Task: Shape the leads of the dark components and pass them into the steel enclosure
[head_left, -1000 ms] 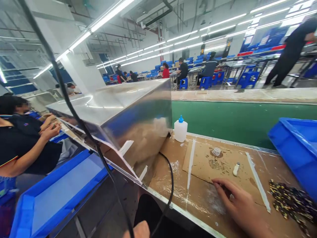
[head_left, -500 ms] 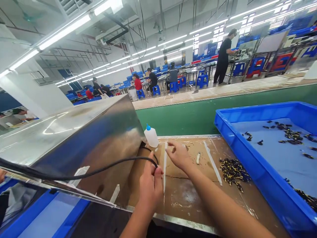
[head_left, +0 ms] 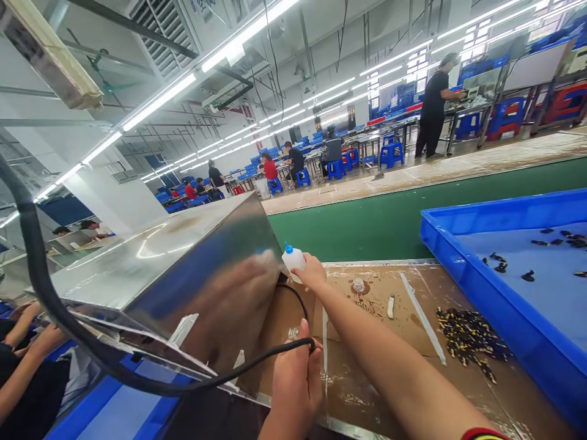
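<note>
My left hand (head_left: 296, 382) is closed round a thick black cable (head_left: 220, 377) low over the front of the bench. The cable sweeps up to the left edge of the view, and a further length of it runs behind my fingers toward the metal box. Farther back, my right hand (head_left: 312, 274) grips a white squeeze bottle (head_left: 292, 258) with a blue nozzle cap, beside the box corner. My fingers hide the bottle's right side and lower part.
A shiny metal box (head_left: 220, 287) stands at left. On the brown bench lie a small clear item (head_left: 358, 286), a short white piece (head_left: 391, 307) and a heap of small black-and-yellow parts (head_left: 468, 336). A blue tray (head_left: 452, 263) with similar parts sits at right. A co-worker's arms (head_left: 27, 360) show at far left.
My right hand has reached back and left, closing on the bottle. My left hand still holds the cable, lower and nearer. The cable's left stretch has risen, and the whole view has shifted.
</note>
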A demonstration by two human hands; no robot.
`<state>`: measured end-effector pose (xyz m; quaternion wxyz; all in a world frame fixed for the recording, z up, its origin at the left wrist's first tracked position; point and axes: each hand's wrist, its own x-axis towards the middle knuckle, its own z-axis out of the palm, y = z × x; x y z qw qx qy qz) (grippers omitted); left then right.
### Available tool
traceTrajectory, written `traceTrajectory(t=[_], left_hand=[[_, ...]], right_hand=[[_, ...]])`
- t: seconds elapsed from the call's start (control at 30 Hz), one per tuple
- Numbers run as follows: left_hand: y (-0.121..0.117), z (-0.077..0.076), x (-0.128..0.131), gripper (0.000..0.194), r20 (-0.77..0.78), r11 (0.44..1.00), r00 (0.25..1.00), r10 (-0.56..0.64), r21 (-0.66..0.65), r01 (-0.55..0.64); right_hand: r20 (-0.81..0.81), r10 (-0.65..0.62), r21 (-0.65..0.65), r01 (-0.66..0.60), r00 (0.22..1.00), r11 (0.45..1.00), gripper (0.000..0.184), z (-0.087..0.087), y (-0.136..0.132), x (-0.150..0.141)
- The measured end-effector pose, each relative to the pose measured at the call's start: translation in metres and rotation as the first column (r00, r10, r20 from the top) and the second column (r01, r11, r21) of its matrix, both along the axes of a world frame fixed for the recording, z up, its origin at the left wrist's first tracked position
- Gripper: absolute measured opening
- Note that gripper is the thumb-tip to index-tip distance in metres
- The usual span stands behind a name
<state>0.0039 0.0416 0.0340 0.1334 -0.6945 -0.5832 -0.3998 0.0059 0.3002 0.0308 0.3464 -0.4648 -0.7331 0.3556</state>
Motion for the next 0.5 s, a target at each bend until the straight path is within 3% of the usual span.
traceTrajectory(t=[0.13, 0.27, 0.4, 0.5], left_hand=[[0.008, 0.007, -0.003, 0.064, -0.092, 0.997, 0.995, 0.035, -0.059, -0.040], [0.036, 0.021, -0.009, 0.059, -0.204, 0.962, 0.972, 0.116, -0.221, -0.161], [0.101, 0.047, -0.011, 0.058, -0.253, 0.860, 0.950, 0.181, -0.428, -0.278], [0.172, 0.063, -0.012, 0.061, -0.097, 0.847, 0.972, 0.213, -0.477, -0.234]], right_hand=[[-0.012, -0.055, 0.006, 0.055, 0.998, 0.998, 0.050, 0.006, 0.004, 0.025], [-0.132, -0.217, -0.016, 0.216, 0.967, 0.976, 0.051, 0.018, 0.008, 0.081], [-0.248, -0.373, 0.003, 0.386, 0.894, 0.923, 0.053, 0.030, 0.002, 0.152], [-0.265, -0.460, 0.032, 0.485, 0.847, 0.874, 0.055, 0.033, -0.012, 0.196]])
